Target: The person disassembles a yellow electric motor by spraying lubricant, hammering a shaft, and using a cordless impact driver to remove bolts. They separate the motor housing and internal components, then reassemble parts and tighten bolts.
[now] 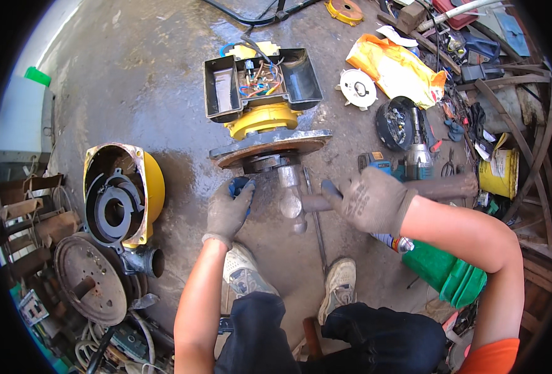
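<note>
My right hand (375,201), in a grey work glove, grips the handle of a ball-peen hammer (291,202). The hammer's steel head is at the near end of an upended-looking motor unit, by the dark hub (264,163) under its round metal flange (276,146). My left hand (227,212), gloved with blue fingertips, is curled just below the flange, left of the hammer head; anything in its fingers is hidden. Behind the flange are the yellow motor body (263,120) and an open black terminal box (262,84) with coloured wires.
A yellow pump casing (154,193) and a rusty disc (92,280) stand at left. A long thin rod (319,234) lies between my shoes. To the right are an impact wrench (419,159), a black bowl of small parts (393,124), a spray can (393,242) and a green container (444,271).
</note>
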`<state>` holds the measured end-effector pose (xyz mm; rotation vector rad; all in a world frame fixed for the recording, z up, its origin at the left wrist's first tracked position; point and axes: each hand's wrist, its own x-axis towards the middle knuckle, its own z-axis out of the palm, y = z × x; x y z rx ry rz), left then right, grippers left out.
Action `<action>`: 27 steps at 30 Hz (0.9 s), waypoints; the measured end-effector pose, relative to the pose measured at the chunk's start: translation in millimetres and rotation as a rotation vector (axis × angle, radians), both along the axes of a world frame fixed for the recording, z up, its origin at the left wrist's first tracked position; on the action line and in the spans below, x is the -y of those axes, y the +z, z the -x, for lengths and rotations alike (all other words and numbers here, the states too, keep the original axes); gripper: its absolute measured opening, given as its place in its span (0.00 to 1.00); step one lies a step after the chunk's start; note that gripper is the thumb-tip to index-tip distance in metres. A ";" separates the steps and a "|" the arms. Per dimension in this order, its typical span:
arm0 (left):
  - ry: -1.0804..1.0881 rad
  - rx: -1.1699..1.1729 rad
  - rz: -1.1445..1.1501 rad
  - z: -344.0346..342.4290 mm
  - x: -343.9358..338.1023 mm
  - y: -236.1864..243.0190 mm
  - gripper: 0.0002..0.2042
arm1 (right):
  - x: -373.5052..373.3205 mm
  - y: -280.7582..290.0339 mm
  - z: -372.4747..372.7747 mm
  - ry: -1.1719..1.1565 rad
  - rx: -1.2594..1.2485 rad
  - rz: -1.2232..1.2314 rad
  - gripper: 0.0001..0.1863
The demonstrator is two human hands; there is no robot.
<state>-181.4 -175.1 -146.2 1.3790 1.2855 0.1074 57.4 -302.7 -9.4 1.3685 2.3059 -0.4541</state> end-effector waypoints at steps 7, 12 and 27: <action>-0.168 -0.153 -0.187 -11.7 -11.2 6.6 0.21 | -10.0 -3.1 -4.9 0.029 -0.062 -0.088 0.22; -0.205 -0.194 -0.159 -14.2 -10.8 8.2 0.21 | -9.8 10.3 -1.4 0.023 -0.066 0.056 0.22; -0.188 -0.170 -0.317 -10.7 -9.8 -5.0 0.19 | -9.9 16.3 4.2 0.052 -0.111 0.075 0.20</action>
